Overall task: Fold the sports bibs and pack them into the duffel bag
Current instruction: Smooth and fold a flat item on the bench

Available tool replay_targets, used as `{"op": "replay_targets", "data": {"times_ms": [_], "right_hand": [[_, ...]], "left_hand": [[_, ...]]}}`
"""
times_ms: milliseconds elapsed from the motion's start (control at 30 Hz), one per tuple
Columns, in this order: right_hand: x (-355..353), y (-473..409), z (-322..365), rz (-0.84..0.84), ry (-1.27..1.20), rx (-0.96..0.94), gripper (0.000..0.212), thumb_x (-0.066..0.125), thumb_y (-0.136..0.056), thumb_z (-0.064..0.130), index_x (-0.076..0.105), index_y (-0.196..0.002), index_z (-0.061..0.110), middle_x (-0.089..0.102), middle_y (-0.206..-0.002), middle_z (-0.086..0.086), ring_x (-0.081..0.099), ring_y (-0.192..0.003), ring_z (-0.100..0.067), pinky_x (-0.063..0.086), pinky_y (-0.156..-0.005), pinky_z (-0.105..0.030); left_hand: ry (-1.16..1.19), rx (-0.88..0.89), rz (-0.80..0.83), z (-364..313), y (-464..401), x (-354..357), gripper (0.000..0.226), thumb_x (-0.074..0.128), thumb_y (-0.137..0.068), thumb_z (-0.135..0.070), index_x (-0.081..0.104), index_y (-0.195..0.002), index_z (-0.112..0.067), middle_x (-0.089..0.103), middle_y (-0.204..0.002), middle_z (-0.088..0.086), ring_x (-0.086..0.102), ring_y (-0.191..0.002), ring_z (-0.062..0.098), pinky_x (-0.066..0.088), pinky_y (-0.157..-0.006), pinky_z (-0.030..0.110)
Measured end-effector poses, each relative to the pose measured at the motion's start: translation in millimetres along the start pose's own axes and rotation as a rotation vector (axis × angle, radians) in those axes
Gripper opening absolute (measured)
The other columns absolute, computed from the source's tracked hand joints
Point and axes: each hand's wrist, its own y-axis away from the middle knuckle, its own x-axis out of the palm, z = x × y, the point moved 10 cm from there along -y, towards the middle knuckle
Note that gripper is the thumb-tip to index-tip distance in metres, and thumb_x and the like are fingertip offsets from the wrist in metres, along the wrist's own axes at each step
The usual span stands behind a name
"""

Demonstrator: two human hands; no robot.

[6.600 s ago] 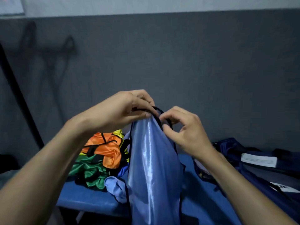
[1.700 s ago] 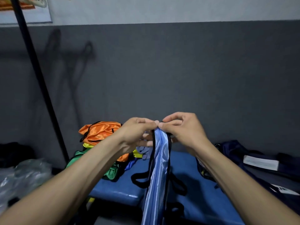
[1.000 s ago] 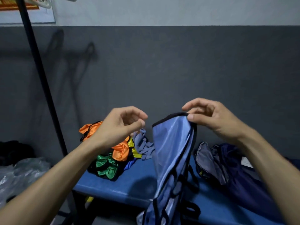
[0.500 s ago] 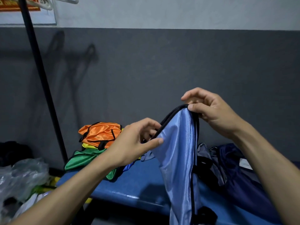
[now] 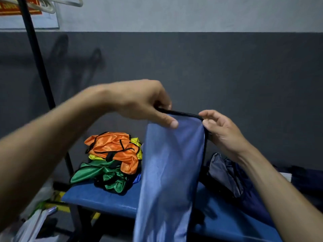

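Bib point(image 5: 172, 165) hangs straight below fingers, long axis vertical. Left hand point(image 5: 139, 102) and right hand point(image 5: 222, 131) pinch top hem corners. Bag point(image 5: 227, 173) nearer right hand.

Both hands point(image 5: 145, 103) raised, fingers pinched
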Motion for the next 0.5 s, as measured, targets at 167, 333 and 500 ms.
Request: {"op": "replay_targets", "data": {"times_ms": [167,333,500], "right_hand": [[10,-4,-12,-0.008,-0.093,0.065,0.017,0.052,-0.1,0.006,0.061,-0.112,0.014,0.066,-0.088,-0.001,0.059,-0.077,-0.014,0.047,-0.071,-0.027],[11,-2,-15,-0.029,-0.058,0.117,0.017,0.05,-0.102,0.008,0.061,-0.115,0.011,0.068,-0.09,-0.001,0.06,-0.078,-0.016,0.046,-0.073,-0.031],[7,2,4,-0.012,0.036,0.089,0.016,0.051,-0.103,0.008,0.064,-0.111,0.013,0.069,-0.092,-0.002,0.062,-0.08,-0.014,0.049,-0.075,-0.029]], "left_hand": [[0.213,0.016,0.208,-11,0,6,0.035,0.056,-0.099,-0.041,0.058,-0.076,-0.015,0.041,-0.066,-0.011,0.035,-0.063,0.005,0.031,-0.057,0.023],[-0.231,-0.046,-0.089,14,0,-25,0.022,0.068,-0.091,-0.049,0.067,-0.082,-0.03,0.061,-0.072,-0.025,0.055,-0.066,0.0,0.035,-0.055,0.013],[-0.188,-0.112,-0.108,14,13,-27,0.024,0.082,-0.08,-0.045,0.067,-0.081,-0.026,0.064,-0.062,-0.026,0.06,-0.053,0.0,0.039,-0.051,0.008]]}}
